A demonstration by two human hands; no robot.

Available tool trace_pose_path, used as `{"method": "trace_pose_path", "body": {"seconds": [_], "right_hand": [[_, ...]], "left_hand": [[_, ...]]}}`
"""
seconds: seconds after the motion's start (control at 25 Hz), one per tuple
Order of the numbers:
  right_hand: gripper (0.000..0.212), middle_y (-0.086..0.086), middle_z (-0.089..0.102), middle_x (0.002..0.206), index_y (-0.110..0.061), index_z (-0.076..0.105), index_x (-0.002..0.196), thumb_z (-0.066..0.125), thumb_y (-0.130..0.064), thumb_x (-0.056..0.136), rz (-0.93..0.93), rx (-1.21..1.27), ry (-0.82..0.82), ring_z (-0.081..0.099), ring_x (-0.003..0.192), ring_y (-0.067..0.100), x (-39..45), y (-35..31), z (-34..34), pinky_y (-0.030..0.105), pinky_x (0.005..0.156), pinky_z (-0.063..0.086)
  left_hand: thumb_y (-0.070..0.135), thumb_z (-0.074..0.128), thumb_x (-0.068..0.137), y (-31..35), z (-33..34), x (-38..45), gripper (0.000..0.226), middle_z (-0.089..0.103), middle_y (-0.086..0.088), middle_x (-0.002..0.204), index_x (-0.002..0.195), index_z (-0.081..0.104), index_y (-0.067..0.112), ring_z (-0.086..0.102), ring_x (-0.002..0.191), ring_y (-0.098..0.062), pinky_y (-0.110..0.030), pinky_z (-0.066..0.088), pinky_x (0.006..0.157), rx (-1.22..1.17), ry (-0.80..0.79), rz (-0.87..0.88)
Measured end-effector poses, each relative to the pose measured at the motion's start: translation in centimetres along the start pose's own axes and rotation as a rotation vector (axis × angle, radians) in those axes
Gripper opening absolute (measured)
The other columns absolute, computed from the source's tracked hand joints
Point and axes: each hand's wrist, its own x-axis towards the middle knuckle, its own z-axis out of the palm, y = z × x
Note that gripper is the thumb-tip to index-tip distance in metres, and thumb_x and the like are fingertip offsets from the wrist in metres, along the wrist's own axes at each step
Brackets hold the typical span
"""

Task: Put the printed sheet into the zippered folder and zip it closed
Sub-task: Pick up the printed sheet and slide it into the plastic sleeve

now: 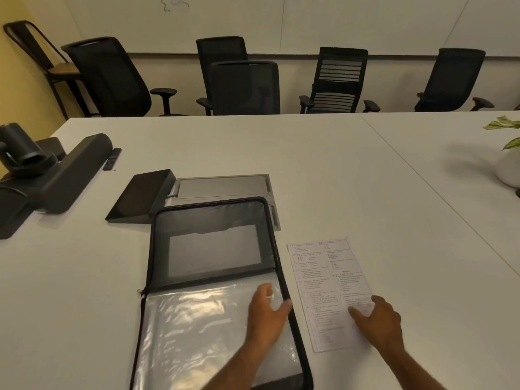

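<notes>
The black zippered folder (213, 249) lies open on the white table, its mesh-pocket half propped up at the back and clear plastic sleeves (197, 327) on the near half. My left hand (266, 311) rests on the right part of the sleeves, thumb at the folder's right zip edge. The printed sheet (323, 274) lies flat just right of the folder. My right hand (377, 322) rests on the sheet's lower right part, fingers spread on the paper.
Behind the folder lie a grey flat tray (225, 187) and a black wedge-shaped device (140, 198). A black camera and speaker bar (56, 170) sit at the left, a white plant pot (509, 167) at the right. Office chairs (244, 85) line the far table edge.
</notes>
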Motion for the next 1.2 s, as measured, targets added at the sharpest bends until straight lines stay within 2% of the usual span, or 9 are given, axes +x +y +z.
{"method": "trace_pose_path", "body": {"seconds": [0.08,0.2,0.32,0.52,0.72,0.8,1.0,1.12,1.2], "right_hand": [[0.083,0.019,0.056,0.13,-0.004,0.048,0.13,0.076,-0.053,0.07,0.056,-0.059,-0.009,0.05,0.12,0.039,0.9,0.6,-0.2,0.046,0.097,0.046],[0.1,0.017,0.049,0.135,-0.006,0.04,0.134,0.075,-0.065,0.062,0.098,-0.167,-0.041,0.046,0.124,0.037,1.5,1.2,0.1,0.045,0.098,0.046],[0.105,0.014,0.046,0.136,-0.009,0.033,0.137,0.075,-0.067,0.06,0.074,-0.25,-0.043,0.045,0.123,0.034,1.9,1.4,0.4,0.043,0.096,0.047],[0.107,0.012,0.047,0.136,-0.009,0.025,0.144,0.072,-0.064,0.066,0.044,-0.282,-0.022,0.045,0.123,0.032,2.4,1.9,1.2,0.042,0.096,0.047],[0.113,0.011,0.046,0.132,-0.01,0.033,0.137,0.081,-0.065,0.051,0.062,-0.226,-0.034,0.044,0.122,0.033,3.5,2.2,0.7,0.046,0.096,0.046],[0.116,0.011,0.047,0.131,-0.011,0.034,0.137,0.083,-0.064,0.046,0.062,-0.222,-0.04,0.045,0.122,0.033,3.8,2.3,0.6,0.046,0.095,0.046],[0.108,0.006,0.056,0.126,-0.015,0.043,0.13,0.086,-0.059,0.042,0.08,-0.187,-0.094,0.05,0.118,0.031,3.7,1.8,0.7,0.044,0.093,0.047],[0.101,0.006,0.06,0.118,-0.016,0.048,0.122,0.088,-0.056,0.038,0.13,-0.128,-0.127,0.056,0.111,0.03,3.5,1.4,0.8,0.042,0.089,0.049],[0.095,0.006,0.06,0.11,-0.015,0.048,0.113,0.089,-0.055,0.037,0.111,-0.134,-0.159,0.06,0.102,0.028,3.4,1.2,0.8,0.036,0.08,0.054]], "left_hand": [[0.034,0.075,0.083,1.3,3.2,0.1,0.049,0.053,0.019,0.114,0.123,0.045,0.031,0.057,0.108,-0.006,-0.01,0.048,0.081,-0.033,-0.118,-0.062],[0.034,0.077,0.081,2.1,6.8,0.1,0.052,0.056,0.016,0.111,0.121,0.044,0.027,0.056,0.092,0.001,-0.005,0.046,0.071,-0.108,-0.218,-0.177],[0.032,0.08,0.077,2.1,9.0,0.2,0.06,0.057,0.014,0.11,0.125,0.045,0.02,0.058,0.096,-0.005,-0.014,0.051,0.081,-0.137,-0.179,-0.219],[0.037,0.08,0.074,2.1,10.4,0.6,0.06,0.058,0.015,0.11,0.12,0.043,0.028,0.06,0.101,-0.008,-0.023,0.055,0.087,-0.147,-0.1,-0.231],[0.026,0.08,0.078,1.6,10.0,1.9,0.047,0.068,0.001,0.112,0.116,0.054,0.016,0.069,0.097,-0.017,-0.037,0.061,0.083,-0.41,-0.105,-0.365],[0.027,0.079,0.079,1.6,9.7,2.1,0.039,0.072,-0.001,0.106,0.11,0.058,0.016,0.071,0.092,-0.018,-0.036,0.062,0.078,-0.467,-0.132,-0.422],[0.028,0.076,0.081,1.4,10.2,2.2,0.021,0.074,-0.003,0.105,0.098,0.069,0.016,0.073,0.087,-0.017,-0.037,0.062,0.078,-0.415,-0.104,-0.398],[0.035,0.079,0.074,1.8,10.9,1.5,0.028,0.063,-0.001,0.114,0.095,0.065,0.024,0.067,0.095,-0.017,-0.037,0.061,0.082,-0.241,-0.03,-0.32],[0.038,0.079,0.07,2.1,11.0,1.0,0.035,0.058,0.001,0.117,0.1,0.062,0.027,0.063,0.101,-0.017,-0.037,0.06,0.085,-0.188,-0.021,-0.29]]}}
